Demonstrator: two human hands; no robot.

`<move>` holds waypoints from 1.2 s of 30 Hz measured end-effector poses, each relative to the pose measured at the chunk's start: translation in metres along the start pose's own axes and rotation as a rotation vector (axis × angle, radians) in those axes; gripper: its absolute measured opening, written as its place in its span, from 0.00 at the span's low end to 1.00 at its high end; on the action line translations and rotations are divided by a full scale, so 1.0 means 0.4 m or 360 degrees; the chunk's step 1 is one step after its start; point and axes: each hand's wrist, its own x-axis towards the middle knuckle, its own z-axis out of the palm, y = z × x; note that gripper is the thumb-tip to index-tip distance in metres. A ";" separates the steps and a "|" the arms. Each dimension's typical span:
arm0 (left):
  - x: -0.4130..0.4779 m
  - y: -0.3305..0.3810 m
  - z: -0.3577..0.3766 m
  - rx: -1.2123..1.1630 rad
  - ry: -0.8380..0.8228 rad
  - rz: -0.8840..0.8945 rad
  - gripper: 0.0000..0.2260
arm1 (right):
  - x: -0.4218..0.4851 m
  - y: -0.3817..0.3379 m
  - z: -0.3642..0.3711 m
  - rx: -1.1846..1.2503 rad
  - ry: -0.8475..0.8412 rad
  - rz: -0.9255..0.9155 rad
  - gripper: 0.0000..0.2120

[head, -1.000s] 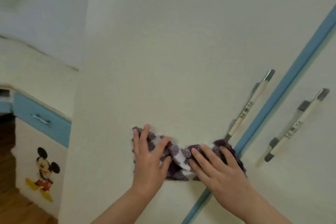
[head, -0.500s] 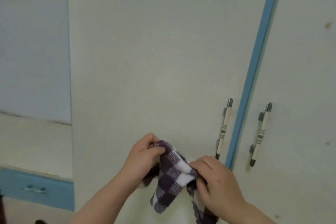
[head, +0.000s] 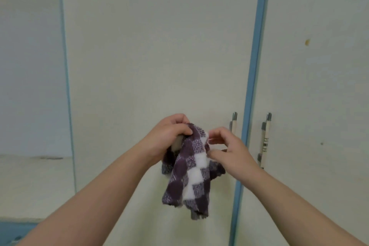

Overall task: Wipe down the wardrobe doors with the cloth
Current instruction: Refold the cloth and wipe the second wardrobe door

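At the left edge of the frame there is a pale wall (head: 30,66), and at lower left a low ledge (head: 36,175). Next comes the left wardrobe door (head: 155,46), cream and plain.

In the lower middle, the left hand (head: 169,136) is closed around the top of the cloth (head: 189,173), while the right hand (head: 229,150) pinches its right edge between thumb and fingertips, with the other fingers loosely bent. The cloth hangs in front of the door, away from the surface as far as I can tell. It seems the person is refolding it. To do this well, I think it is best to make a flat pad with a clean side outward, then press it fully to the door.

The cloth is soft, with purple and white checks, and it hangs bunched, with folds.

Further right are a handle (head: 233,124), the blue strip (head: 253,86), a second handle (head: 265,140) and the right wardrobe door (head: 319,86), with a small brown spot (head: 307,42) in the upper right.
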 end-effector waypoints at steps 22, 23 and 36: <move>0.066 0.253 0.082 0.1392 -0.0055 0.0689 0.06 | 0.045 -0.174 -0.424 -0.0224 0.0042 -0.0154 0.05; 0.073 0.276 0.099 0.1594 0.0044 0.0791 0.06 | 0.054 -0.189 -0.456 -0.0330 0.0061 -0.0226 0.06; 0.184 0.459 0.336 0.1353 -0.0152 0.0386 0.03 | 0.119 -0.152 -0.845 -0.1023 0.0157 -0.0603 0.07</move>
